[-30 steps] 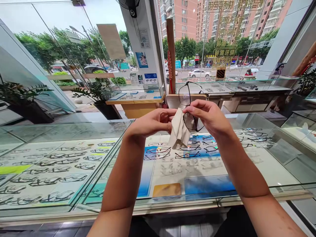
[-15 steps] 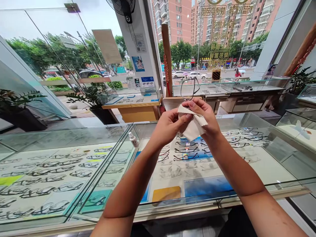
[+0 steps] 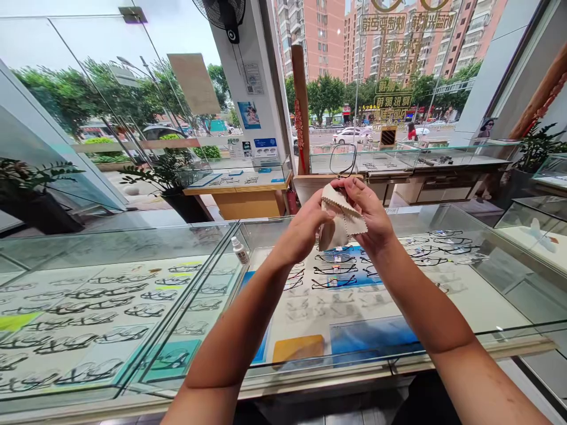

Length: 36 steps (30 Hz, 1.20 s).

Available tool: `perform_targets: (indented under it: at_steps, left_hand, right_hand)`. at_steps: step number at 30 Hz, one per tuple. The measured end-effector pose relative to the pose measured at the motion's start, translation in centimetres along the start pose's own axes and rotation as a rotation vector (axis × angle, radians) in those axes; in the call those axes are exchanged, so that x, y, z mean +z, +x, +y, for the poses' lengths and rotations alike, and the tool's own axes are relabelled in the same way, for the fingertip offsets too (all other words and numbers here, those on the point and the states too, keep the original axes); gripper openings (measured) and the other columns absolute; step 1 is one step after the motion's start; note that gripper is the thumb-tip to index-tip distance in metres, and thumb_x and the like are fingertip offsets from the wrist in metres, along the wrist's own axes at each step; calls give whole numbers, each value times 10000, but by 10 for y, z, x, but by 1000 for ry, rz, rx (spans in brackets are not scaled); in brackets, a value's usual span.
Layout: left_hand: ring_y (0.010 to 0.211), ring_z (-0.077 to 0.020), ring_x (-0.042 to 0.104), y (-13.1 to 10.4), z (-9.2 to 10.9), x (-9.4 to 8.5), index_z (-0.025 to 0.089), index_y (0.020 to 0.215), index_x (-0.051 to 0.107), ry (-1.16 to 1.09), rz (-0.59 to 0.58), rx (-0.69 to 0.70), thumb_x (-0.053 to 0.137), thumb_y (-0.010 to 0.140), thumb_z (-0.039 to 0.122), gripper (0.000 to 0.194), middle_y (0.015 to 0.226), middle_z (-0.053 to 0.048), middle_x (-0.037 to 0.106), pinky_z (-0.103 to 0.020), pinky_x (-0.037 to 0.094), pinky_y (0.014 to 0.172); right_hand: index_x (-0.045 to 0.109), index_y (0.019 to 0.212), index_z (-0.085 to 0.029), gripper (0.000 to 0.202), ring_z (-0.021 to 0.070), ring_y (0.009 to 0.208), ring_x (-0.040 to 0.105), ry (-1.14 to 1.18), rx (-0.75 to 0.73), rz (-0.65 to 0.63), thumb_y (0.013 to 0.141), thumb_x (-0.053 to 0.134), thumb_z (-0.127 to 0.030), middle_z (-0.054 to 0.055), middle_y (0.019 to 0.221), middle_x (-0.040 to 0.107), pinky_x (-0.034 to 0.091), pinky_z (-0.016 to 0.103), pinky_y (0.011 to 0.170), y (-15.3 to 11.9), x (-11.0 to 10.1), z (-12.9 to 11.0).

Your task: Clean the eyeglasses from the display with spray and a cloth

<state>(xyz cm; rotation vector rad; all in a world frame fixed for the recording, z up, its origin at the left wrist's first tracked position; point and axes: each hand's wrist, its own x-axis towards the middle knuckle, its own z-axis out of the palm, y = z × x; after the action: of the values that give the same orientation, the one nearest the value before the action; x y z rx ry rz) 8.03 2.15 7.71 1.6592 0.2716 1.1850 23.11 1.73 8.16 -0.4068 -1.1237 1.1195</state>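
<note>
A pale cloth with zigzag edges (image 3: 340,215) is bunched between my two hands above the glass display case. My left hand (image 3: 305,227) is closed on its left side, with the fingertips partly behind the fabric. On the other side, my right hand (image 3: 372,209) grips a pair of thin dark-framed eyeglasses (image 3: 344,159) together with the cloth. One rim and part of the frame stick up above my fingers; the rest of the eyeglasses is hidden by the cloth and hands.
A small white spray bottle (image 3: 240,251) stands on the glass case (image 3: 390,361), left of my hands. Rows of eyeglasses (image 3: 334,270) lie inside. Farther back are a wooden-sided display counter (image 3: 252,203), potted plants and large windows.
The eyeglasses have turned in my hands, so the visible rim now points differently. The cloth has shifted and spread lower on the left. My left fingers have moved behind it.
</note>
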Motion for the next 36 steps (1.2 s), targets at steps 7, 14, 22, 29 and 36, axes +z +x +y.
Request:
perform_targets:
  at_steps: [7, 14, 22, 29, 36]
  left_hand:
    - [1062, -244, 747, 3, -1, 8, 184, 1289, 755, 34, 79, 58, 718, 997, 672, 569, 1135, -88, 801, -319, 578, 907]
    - [691, -106, 626, 0, 11, 2, 161, 951, 737, -11, 132, -43, 968, 797, 545, 473, 802, 7, 696, -212, 513, 670]
    - [734, -132, 674, 2, 13, -4, 155, 1014, 776, -14, 76, -167, 990, 750, 566, 534, 846, -21, 751, -233, 546, 714]
    - [773, -154, 669, 0, 5, 5, 158, 1045, 805, 78, 127, -42, 959, 785, 554, 498, 905, -35, 763, -255, 552, 734]
    - [836, -176, 690, 4, -5, 13, 167, 1074, 804, 163, 270, 146, 884, 841, 648, 540, 970, -58, 780, -270, 555, 771]
  right_hand:
    - [772, 917, -263, 403, 173, 871, 721, 10, -7, -19, 761, 965, -581, 5, 937, 789, 628, 316, 826, -2, 2, 0]
    - [777, 879, -269, 361, 170, 924, 735, 27, -56, -45, 760, 982, -541, -5, 975, 811, 629, 316, 879, -2, 1, -3]
    - [783, 848, -270, 394, 169, 899, 715, 2, -37, -24, 717, 993, -577, 2, 982, 811, 620, 313, 832, -2, 1, -2]
    - [791, 903, -280, 375, 192, 954, 733, 27, -2, -14, 774, 948, -595, 7, 984, 801, 639, 333, 855, 0, -2, 1]
    - [773, 887, -275, 372, 188, 1011, 750, 84, -4, -57, 766, 961, -573, 0, 1051, 818, 643, 336, 933, -4, 6, 5]
